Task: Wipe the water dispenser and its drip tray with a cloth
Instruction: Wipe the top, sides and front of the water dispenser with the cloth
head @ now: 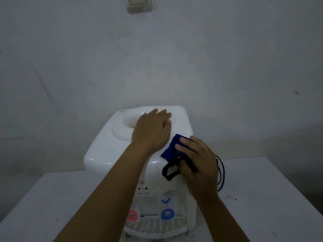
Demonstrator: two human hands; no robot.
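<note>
Looking down from the head view, a white water dispenser (139, 154) is seen standing on a white bench (43, 198), set toward the far edge of the bench and close to the wall (157, 58). The left hand (152, 130) is laid flat on the dispenser's top, its fingers (164, 113) straight and released, reaching over the rim of the round bottle well (129, 122); nothing is grasped by it, and the placement is judged to be for steadying the light, bottle-less unit while it is rubbed. The right hand (197, 161) is held at the top right front corner of the dispenser, its fingers curled over a folded blue cloth (172, 147), which is gripped and pressed against the casing there. A black edging or loop of the cloth (170, 172) is seen hanging below the hand against the front face. The cloth is thus kept bunched in the palm, probably so that firm pressure can be put on the curved corner. Lower on the front, a red tap lever (132, 215) and a blue tap lever (167, 214) are seen, with the slotted drip tray (157, 226) beneath them at the near edge of the bench; the tray is not touched by either hand, so that part of the task is judged still to be done. A dark cord (221, 173) is seen behind the right hand, and a wall switch (139, 4) is mounted high on the wall.
</note>
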